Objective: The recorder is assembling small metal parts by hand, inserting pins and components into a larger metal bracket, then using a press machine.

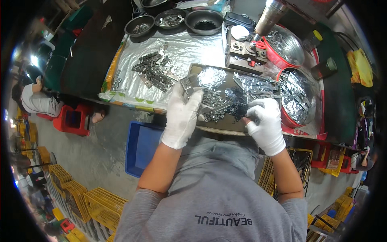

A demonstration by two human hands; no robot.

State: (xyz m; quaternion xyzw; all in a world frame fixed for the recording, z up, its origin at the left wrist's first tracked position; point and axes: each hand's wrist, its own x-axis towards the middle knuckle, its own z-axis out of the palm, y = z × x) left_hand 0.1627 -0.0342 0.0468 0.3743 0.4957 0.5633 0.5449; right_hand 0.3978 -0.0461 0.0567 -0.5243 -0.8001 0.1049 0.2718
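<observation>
My left hand (180,117), in a white glove, grips a flat metal plate (186,86) between thumb and fingers at the left side of a shallow tray (224,131). A long metal strip (220,107) lies by its fingertips; whether the hand also holds it, I cannot tell. My right hand (267,125), gloved with bare fingertips, is closed in a pinch over the tray's right part, and what it pinches is hidden. Beside it are small dark rings (237,99). Small metal parts (211,99), shiny pieces (211,76) and long metal strips (254,84) form other heaps there.
Metal plates (155,70) are piled on a silvery sheet (133,86). Dark bowls (204,22) stand at the back. A press (246,50) and red-rimmed containers of parts (296,97) stand right. A blue bin (139,149) is below the table; another person (38,97) sits far left.
</observation>
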